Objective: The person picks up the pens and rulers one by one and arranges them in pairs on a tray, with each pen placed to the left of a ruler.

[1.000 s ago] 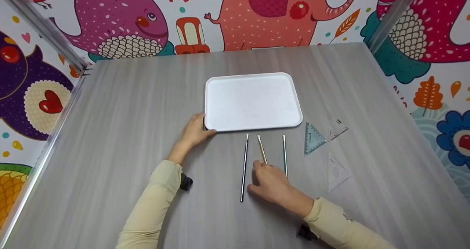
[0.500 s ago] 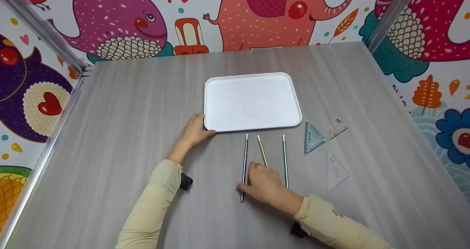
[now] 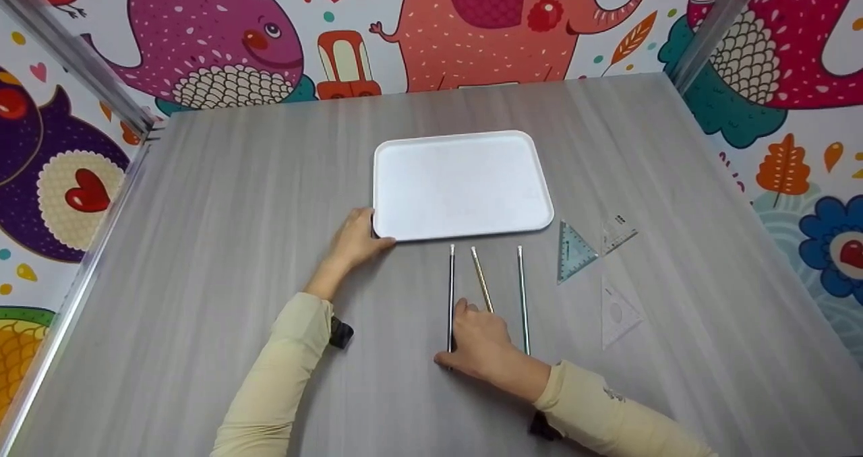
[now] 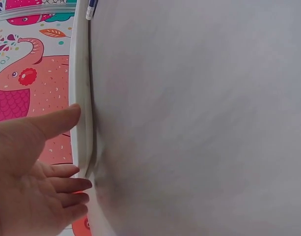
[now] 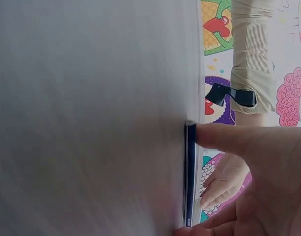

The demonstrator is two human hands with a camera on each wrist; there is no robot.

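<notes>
A white tray [image 3: 465, 186] lies on the table; my left hand [image 3: 357, 241] rests against its near left corner. In the left wrist view the thumb and straight fingers [image 4: 69, 185] touch the tray's rim. Three pencils lie in front of the tray: a dark blue one [image 3: 452, 282], a gold one [image 3: 481, 278] and a teal one [image 3: 523, 295]. My right hand [image 3: 482, 342] holds the dark blue pencil near its lower end, thumb to its left and fingers to its right. The hand hides the lower parts of the gold and teal pencils.
To the right lie a teal set square [image 3: 574, 253], a clear set square [image 3: 618, 234] and a clear triangle with a round hole [image 3: 618, 314]. Patterned walls border the table [image 3: 256, 194] at the back and sides.
My right hand has moved left from the gold pencil to the dark blue one. That pencil's lower end has swung right, so it lies straighter. The left hand keeps its place at the tray.
</notes>
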